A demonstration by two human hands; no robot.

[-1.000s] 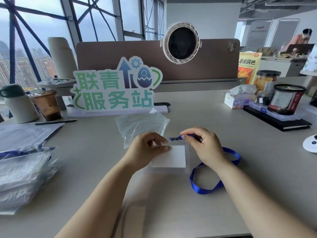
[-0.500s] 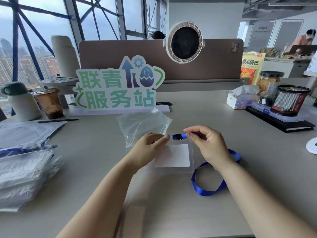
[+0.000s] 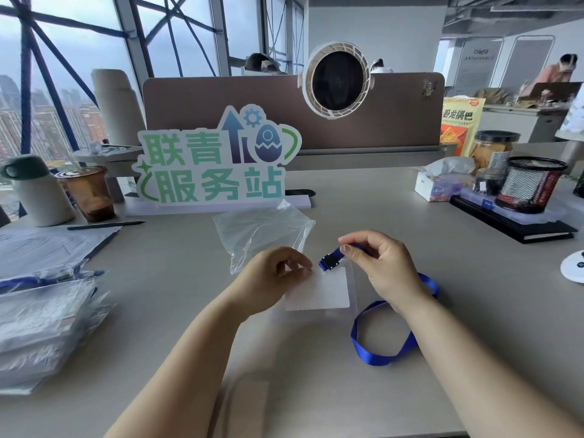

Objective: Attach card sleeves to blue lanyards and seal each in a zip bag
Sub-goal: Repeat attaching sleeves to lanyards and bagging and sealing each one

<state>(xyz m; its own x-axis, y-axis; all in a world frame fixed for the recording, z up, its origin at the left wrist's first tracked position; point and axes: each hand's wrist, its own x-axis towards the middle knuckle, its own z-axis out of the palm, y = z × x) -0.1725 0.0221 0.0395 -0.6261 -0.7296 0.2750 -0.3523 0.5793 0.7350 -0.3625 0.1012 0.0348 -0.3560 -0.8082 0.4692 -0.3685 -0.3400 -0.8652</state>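
Here, in front of the green sign (image 3: 215, 165), flat on the grey desk (image 3: 458, 311): a clear card sleeve (image 3: 319, 294) with a white card inside. Between sign and sleeve, touching neither hand, a clear zip bag (image 3: 262, 232), crumpled, lying loose.

Left hand (image 3: 271, 276): fingers curled, pinching the sleeve's top left corner. Right hand (image 3: 382, 267): thumb and forefinger closed on the blue lanyard (image 3: 379, 358) just behind its black clip (image 3: 328, 263), other fingers loosely bent. Clip tilted down, right at the sleeve's top edge; cannot tell whether latched on. Rest of the lanyard looping under the right wrist and lying on the desk, further from the sign than the sleeve.

Left of the sign: a cup (image 3: 90, 194) of brown drink, a pale bottle (image 3: 38, 194), a pen (image 3: 104, 225) and, nearer the camera, a stack of filled bags (image 3: 41, 317). Right of the sign: a tissue box (image 3: 442, 184) and a mesh pen pot (image 3: 531, 188). Behind the sign, on the partition: a round fan (image 3: 338, 77).
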